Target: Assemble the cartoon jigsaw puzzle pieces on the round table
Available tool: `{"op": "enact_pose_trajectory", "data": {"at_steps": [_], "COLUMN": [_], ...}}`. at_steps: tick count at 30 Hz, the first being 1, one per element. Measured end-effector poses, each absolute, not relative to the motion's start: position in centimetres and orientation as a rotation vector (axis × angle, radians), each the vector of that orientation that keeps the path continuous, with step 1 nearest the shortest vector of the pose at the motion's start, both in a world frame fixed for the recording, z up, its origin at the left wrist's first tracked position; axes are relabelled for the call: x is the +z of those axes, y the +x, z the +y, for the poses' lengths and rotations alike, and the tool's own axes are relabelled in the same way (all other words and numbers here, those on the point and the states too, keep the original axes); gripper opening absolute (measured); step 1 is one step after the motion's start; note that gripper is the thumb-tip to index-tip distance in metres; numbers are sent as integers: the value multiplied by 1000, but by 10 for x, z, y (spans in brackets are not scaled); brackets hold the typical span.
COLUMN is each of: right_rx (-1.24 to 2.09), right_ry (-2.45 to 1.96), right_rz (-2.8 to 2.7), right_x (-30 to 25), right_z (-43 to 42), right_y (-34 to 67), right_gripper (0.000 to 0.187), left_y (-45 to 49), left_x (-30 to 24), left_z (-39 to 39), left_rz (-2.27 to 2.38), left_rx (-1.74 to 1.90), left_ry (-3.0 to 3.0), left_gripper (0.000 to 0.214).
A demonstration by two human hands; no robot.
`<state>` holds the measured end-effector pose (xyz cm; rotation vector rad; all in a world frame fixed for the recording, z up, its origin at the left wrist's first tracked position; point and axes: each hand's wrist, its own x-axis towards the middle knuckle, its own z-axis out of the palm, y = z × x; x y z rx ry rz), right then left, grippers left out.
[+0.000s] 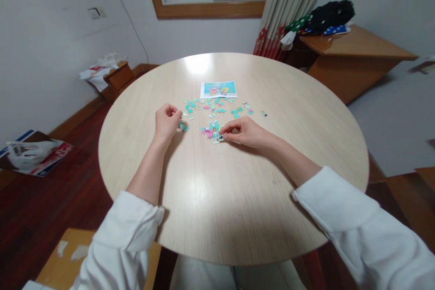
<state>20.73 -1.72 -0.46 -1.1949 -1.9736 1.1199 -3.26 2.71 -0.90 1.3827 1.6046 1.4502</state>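
Observation:
A partly joined jigsaw puzzle [210, 130], pink and turquoise, lies in the middle of the round table [217, 190]. At its right edge my right hand [247, 132] has thumb and fingers pinched on a small puzzle piece [221, 137] that touches the joined part. My left hand [166, 122] is closed with its fingertips together, just left of the loose puzzle pieces [193, 104]; whatever it may hold is too small to make out. Behind the pieces lies a printed reference picture [218, 89] with pink and yellow cartoon figures on turquoise.
More loose pieces [237, 112] are scattered right of the middle, with one stray piece [264, 113] farther right. A wooden desk [353, 45] bearing dark clothes [331, 16] stands behind at the right. By my left arm is a wooden stool [57, 258].

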Motion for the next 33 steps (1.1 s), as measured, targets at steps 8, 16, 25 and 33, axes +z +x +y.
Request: {"op": "enact_pose_trajectory", "data": {"at_steps": [8,16,25,33], "right_rx": [1109,1095,1055,1026], "right_ry": [-1202,-1213,-1225,-1267], "right_rz": [-1981,-1993,-2013,-2055], "right_x": [-7,-7,-13,-11], "right_z": [-16,-16,-14,-14], "right_y": [207,205,206,204], "right_gripper": [17,15,13,16], "left_y": [-32,-33,-32,-16], "left_x": [-8,-9,-10,-10], "left_z": [27,27,24,9], "left_rz": [1628,1626,1545,1288], "left_rx": [1448,1440,1421,1049], "left_ry": [1386,1377,1471,1987], "left_gripper": [14,14,15,13]}}
